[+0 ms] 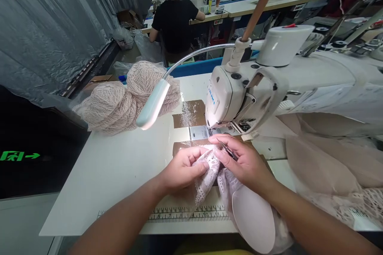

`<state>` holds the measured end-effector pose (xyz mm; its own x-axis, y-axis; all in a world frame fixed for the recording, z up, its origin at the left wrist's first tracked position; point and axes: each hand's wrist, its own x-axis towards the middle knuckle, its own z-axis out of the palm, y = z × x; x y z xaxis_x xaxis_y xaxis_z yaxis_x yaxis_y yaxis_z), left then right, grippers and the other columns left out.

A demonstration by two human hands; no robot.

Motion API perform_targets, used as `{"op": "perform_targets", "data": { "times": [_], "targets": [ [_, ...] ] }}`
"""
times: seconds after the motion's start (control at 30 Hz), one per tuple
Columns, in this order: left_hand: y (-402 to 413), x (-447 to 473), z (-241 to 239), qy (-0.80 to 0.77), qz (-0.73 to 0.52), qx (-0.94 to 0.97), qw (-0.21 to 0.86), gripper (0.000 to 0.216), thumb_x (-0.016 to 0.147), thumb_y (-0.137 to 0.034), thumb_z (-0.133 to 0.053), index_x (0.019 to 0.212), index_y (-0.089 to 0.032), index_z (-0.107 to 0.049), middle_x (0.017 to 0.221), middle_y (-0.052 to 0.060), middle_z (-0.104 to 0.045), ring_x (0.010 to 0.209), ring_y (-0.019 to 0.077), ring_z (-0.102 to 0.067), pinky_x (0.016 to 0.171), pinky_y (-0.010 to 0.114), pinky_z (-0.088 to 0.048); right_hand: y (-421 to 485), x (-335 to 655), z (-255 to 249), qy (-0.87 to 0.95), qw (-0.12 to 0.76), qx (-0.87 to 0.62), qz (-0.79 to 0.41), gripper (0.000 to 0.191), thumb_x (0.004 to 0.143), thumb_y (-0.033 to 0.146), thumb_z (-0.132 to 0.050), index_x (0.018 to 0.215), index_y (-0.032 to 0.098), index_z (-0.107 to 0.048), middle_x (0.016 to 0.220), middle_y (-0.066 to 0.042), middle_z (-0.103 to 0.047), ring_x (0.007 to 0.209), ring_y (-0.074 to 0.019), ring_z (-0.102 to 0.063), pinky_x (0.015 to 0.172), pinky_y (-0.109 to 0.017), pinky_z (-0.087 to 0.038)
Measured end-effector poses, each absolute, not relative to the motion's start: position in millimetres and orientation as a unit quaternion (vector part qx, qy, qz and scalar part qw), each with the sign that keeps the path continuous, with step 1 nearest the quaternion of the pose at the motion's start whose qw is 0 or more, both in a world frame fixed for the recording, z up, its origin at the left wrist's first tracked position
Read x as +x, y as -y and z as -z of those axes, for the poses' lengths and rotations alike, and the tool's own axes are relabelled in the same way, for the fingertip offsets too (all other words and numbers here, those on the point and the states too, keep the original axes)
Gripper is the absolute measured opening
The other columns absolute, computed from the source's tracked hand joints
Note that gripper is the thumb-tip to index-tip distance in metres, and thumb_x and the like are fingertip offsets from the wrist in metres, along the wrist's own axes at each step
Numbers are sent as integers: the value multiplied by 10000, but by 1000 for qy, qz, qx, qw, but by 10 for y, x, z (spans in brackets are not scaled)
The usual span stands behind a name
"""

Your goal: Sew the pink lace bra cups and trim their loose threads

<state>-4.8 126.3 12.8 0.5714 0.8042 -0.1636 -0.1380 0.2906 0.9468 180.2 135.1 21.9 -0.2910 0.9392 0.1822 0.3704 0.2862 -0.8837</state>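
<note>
A pale pink lace bra [208, 169] with a smooth moulded cup [253, 220] is held up just in front of the sewing machine's needle area. My left hand [187, 167] pinches the lace between thumb and fingers. My right hand [242, 161] closes around a slim dark metal hand tool [229, 151], perhaps thread snips, and its fingertips meet the lace edge too. Below the right wrist, the cup hangs over the table's front edge. The white JUKI sewing machine [223, 95] stands right behind both hands, its metal needle plate [199, 132] lit.
Two stacks of beige lace cups [109, 105] lie at the table's back left. A lamp [154, 103] on a bendable neck reaches over the white table [119, 175]. Beige mesh fabric [326, 163] is heaped on the right. A printed ruler [191, 216] runs along the front. A co-worker [175, 26] sits ahead.
</note>
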Motion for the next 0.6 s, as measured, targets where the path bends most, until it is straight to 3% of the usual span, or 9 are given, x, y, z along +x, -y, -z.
{"op": "perform_targets", "data": {
  "times": [0.1,0.27,0.47,0.6],
  "targets": [
    [-1263,-68,-141,-320,-325,489,743,205,836,-265,-608,967,-108,-612,863,61,-610,767,131,-556,716,242,-443,-1371,1808,-210,692,337,-450,-454,241,831,342,-544,1012,204,-624,985,-53,-656,877,-192,-616,767,-296,-491],
    [-1280,-82,-173,-384,-356,468,712,187,843,-307,-606,849,-121,-592,697,3,-561,593,65,-484,565,173,-393,-1392,1824,-243,682,313,-480,-455,203,834,342,-524,707,185,-549,637,28,-504,616,-120,-463,575,-238,-385],
    [-1263,-33,-186,-395,-393,525,643,216,798,-253,-662,959,-138,-577,848,33,-581,774,108,-534,701,201,-441,-1378,1803,-245,685,308,-478,-455,254,841,334,-502,639,189,-457,627,36,-416,617,-113,-398,560,-240,-331],
    [-1264,-27,-171,-421,-389,555,602,178,841,-292,-603,853,-115,-587,720,11,-534,644,81,-466,594,189,-394,-1371,1791,-257,692,296,-473,-457,292,845,339,-493,602,191,-424,597,39,-398,587,-108,-375,530,-241,-306]
  ]
}}
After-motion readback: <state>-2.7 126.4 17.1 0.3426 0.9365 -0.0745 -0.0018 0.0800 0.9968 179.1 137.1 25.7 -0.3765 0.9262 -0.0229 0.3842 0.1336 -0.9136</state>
